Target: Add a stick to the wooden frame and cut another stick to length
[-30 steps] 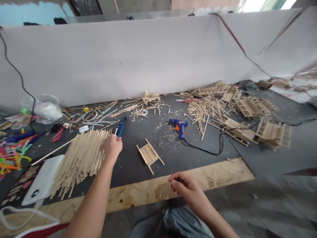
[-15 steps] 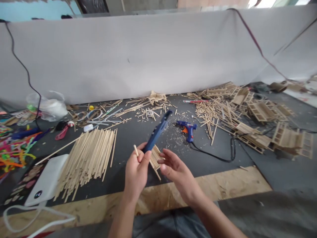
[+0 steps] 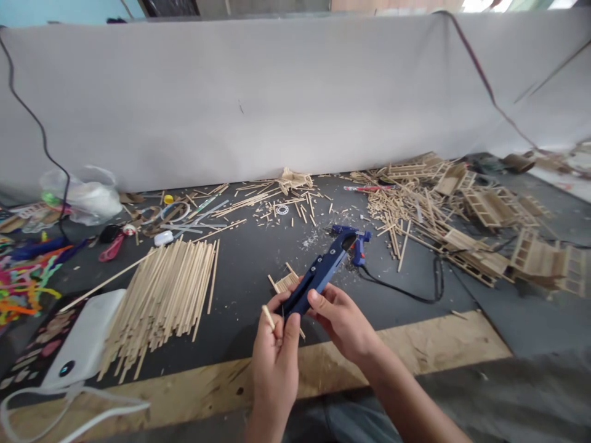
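Note:
My left hand (image 3: 274, 354) pinches a short wooden stick (image 3: 268, 316) between thumb and fingers, and its fingertips touch the rear end of a dark blue hand cutter (image 3: 318, 277). My right hand (image 3: 344, 320) grips the cutter's handle from the right. The tool points up and to the right, above a small slatted wooden frame (image 3: 285, 284) lying on the dark mat. A large fan of long wooden sticks (image 3: 166, 292) lies to the left of my hands.
A blue glue gun (image 3: 357, 241) with a black cord (image 3: 415, 295) lies behind the cutter. Heaps of sticks and small wooden frames (image 3: 466, 215) fill the right side. A white power bank (image 3: 83, 338), coloured pipe cleaners (image 3: 28, 286) and a plastic bag (image 3: 83, 197) sit at the left.
My left hand picked up the blue cutter and a stick beside the stick pile and brought them to the centre. My right hand rose from the board edge and took the cutter's handle.

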Available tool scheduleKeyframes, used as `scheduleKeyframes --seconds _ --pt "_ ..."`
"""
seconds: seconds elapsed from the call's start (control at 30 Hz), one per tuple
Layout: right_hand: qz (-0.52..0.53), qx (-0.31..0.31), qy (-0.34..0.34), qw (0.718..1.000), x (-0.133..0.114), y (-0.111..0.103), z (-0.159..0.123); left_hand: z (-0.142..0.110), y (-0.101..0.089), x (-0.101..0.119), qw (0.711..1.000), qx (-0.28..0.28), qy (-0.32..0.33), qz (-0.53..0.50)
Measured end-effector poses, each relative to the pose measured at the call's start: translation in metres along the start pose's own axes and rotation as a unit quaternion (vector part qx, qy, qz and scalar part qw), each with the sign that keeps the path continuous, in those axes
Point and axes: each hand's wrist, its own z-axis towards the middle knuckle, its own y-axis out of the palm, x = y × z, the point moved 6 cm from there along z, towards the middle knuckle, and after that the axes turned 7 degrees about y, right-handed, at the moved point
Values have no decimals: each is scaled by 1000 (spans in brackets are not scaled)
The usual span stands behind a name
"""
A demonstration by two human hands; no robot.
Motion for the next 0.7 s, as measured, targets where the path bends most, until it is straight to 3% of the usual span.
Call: scheduleKeyframes --seconds 0.17,0.27,0.4,0.7 --pt "-65 26 0 998 -5 -23 -2 -7 4 -24 973 4 -152 -175" --pt "-106 -4 -6 994 -9 -23 -8 -9 5 -32 953 15 -206 -222" --pt "-144 -55 4 988 -14 -13 -15 -12 9 -35 932 26 -241 -269" --pt "-170 -34 11 985 -12 -17 -15 -21 7 -41 927 91 -247 -265"
